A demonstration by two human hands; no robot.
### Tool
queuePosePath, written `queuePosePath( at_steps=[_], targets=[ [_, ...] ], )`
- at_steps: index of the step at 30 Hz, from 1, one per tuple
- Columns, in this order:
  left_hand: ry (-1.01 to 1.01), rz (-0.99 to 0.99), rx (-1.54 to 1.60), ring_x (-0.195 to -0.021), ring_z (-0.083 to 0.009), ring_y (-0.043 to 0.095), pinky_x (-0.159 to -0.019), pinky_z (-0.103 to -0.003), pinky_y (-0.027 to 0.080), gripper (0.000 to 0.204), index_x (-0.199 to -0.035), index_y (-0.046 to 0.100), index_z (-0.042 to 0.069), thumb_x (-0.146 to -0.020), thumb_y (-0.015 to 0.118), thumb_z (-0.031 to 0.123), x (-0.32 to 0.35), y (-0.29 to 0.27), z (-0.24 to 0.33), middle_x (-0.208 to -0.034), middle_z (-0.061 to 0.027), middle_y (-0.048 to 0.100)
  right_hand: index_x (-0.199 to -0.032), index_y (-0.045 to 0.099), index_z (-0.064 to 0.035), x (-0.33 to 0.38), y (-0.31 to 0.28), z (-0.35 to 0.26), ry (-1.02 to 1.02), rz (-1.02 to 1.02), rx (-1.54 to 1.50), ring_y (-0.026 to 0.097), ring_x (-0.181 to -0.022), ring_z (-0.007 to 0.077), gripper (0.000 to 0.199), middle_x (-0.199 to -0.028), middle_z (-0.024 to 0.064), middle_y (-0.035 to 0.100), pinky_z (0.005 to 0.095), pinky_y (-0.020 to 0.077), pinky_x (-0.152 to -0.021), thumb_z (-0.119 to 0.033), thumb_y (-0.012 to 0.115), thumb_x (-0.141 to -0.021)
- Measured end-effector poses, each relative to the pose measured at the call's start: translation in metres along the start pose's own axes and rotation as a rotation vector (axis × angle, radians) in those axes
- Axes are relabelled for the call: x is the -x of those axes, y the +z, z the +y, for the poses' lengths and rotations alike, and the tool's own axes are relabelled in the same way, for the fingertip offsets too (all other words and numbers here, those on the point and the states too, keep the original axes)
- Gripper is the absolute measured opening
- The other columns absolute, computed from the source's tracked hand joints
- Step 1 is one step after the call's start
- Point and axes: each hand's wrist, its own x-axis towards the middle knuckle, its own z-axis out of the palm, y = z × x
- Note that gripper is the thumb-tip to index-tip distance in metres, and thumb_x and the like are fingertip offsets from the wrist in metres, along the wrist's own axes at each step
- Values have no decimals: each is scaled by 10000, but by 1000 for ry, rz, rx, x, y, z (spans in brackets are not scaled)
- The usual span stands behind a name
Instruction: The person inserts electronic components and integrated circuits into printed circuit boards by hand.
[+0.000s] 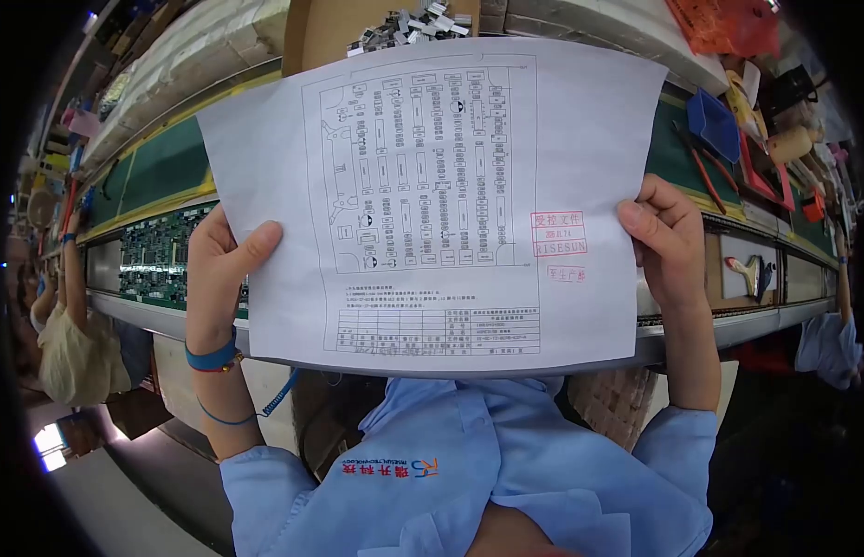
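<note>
I hold a white paper sheet (432,204) up in front of me with both hands. It carries a printed board layout drawing, a table at the bottom and red stamps at the lower right. My left hand (220,269) grips its left edge, thumb on the front. My right hand (669,241) grips the right edge the same way. A blue wrist strap (212,357) with a coiled blue cord sits on my left wrist. The sheet hides most of the bench behind it.
A green circuit board (163,255) lies on the conveyor bench to the left. Small metal parts (409,26) are piled above the sheet. A blue tray (713,123), red tools and a brush (752,274) lie at right. Other people sit at far left (65,325) and far right (831,343).
</note>
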Motion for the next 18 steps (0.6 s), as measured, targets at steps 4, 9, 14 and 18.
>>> queuePosePath(
  at_steps=[4,9,14,18],
  targets=[
    [52,54,-28,-794,-114,667,-715,-236,529,329,-1120,609,-52,-878,723,140,-3,3,1,-982,-105,705,-930,645,-27,-1,2,0,-1,19,12,438,-516,-3,170,-672,-39,596,158,280,-468,-186,691,-891],
    [86,85,-51,-745,-111,664,-679,-225,525,317,-1088,625,-50,-874,733,157,-4,5,3,-938,-107,709,-900,642,-46,-3,1,2,11,32,17,427,-505,-2,158,-655,-45,582,162,273,-461,-194,696,-889],
    [82,85,-44,-744,-111,664,-677,-224,524,330,-1091,626,-52,-871,739,168,-5,2,1,-934,-106,710,-894,639,-41,-4,2,2,6,28,25,425,-500,0,157,-651,-45,580,163,277,-462,-188,693,-892],
    [89,73,-17,-772,-108,665,-705,-218,520,329,-1101,628,-54,-877,733,163,-6,0,0,-946,-101,709,-904,636,-31,-4,2,3,0,38,-22,434,-505,3,150,-660,-40,588,161,293,-469,-175,680,-901]
  ],
)
